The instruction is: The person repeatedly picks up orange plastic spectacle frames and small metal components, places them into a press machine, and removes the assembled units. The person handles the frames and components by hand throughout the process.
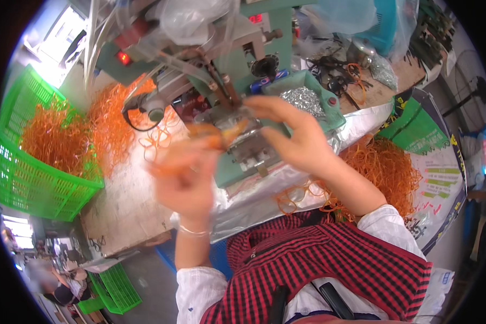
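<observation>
My left hand (186, 181) is blurred with motion in front of a green bench machine (237, 70), and it grips an orange elastic loop (213, 137) whose end reaches the machine's metal jaw (248, 143). My right hand (297, 135) is raised at that jaw with its fingers spread, the fingertips touching the metal part and the loop's end. Whether the right hand pinches the loop is hidden by blur.
A green plastic crate (32, 183) full of orange loops stands at the left. Loose orange loops (386, 164) are piled at my right and behind the machine. A green tray of small silver metal pieces (303, 100) sits behind my right hand. Scissors and tools lie at the back right.
</observation>
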{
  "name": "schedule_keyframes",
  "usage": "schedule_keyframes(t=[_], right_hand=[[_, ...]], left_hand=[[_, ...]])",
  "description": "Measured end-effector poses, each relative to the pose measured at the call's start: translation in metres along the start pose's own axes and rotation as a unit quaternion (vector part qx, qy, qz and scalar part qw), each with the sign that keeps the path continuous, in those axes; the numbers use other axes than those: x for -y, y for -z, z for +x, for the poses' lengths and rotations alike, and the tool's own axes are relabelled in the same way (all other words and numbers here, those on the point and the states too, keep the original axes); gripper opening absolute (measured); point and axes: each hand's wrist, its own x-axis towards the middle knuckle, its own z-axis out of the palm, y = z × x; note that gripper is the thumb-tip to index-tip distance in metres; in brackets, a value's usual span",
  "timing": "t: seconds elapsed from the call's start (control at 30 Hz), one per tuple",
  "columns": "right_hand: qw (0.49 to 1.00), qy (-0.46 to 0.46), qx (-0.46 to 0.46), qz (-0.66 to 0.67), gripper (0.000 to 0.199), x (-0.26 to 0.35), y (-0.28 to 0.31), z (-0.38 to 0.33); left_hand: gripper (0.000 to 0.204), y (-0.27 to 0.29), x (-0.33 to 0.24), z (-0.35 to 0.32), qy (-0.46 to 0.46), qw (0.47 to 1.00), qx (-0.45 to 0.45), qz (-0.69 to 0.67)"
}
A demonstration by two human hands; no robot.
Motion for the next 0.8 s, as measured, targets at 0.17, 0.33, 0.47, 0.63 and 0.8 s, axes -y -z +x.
schedule_keyframes(t=[0.17,0.33,0.47,0.63,0.8], right_hand=[[0.957,-0.077,0.007,-0.278,0.032,-0.084,0.065,-0.035],[0.965,-0.01,-0.191,-0.178,0.031,-0.073,0.09,-0.008],[0.964,-0.089,-0.08,-0.239,0.023,-0.096,0.089,-0.032],[0.907,-0.011,-0.062,-0.417,0.013,-0.099,0.057,-0.028],[0.878,0.001,-0.054,-0.476,0.007,-0.102,0.052,-0.023]], left_hand=[[0.029,-0.028,0.012,-0.006,-0.216,0.958,0.155,0.103],[0.026,-0.039,0.026,-0.02,-0.248,0.947,0.145,0.142],[0.031,-0.041,0.025,-0.014,-0.232,0.952,0.148,0.136],[0.032,-0.037,0.024,-0.026,-0.188,0.965,0.146,0.112],[0.038,-0.03,-0.007,-0.071,-0.013,0.992,0.089,0.084]])
